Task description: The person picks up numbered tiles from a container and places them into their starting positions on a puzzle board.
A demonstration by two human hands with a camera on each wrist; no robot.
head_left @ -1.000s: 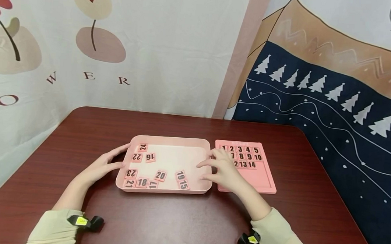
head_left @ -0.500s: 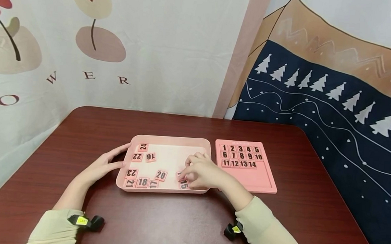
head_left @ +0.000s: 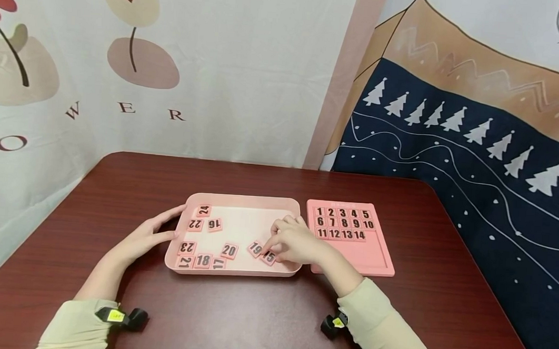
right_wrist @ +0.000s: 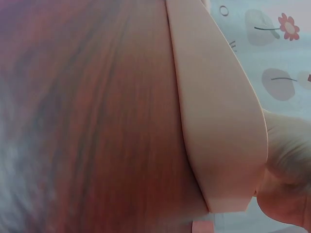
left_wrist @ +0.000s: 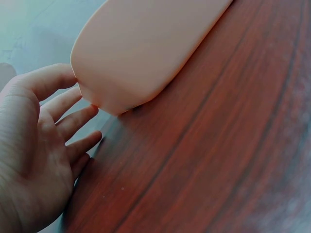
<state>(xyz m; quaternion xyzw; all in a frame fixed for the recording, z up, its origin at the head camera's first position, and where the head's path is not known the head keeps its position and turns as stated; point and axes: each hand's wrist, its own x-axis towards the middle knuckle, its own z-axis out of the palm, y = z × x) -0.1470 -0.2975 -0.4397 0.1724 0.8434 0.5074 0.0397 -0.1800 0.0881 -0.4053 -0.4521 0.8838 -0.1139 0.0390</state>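
A shallow pink tray holds several loose number tiles, among them 20, 18 and 19. Inside its right part, my right hand reaches down and pinches the number tile 15 between index finger and thumb; the tile lies at the tray floor, partly covered. My left hand rests with its fingertips against the tray's left end, fingers fairly straight. The left wrist view shows those fingertips at the tray wall. In the right wrist view the wall hides my right fingers.
A pink number board lies just right of the tray, with tiles 1 to 14 in rows and a bare lower area. Both stand on a dark red wooden table. Printed curtains hang behind.
My right hand has moved left from the board side into the tray and down to tile 15. Tiles 15 and 19 have shifted and turned. The left hand has stayed put.
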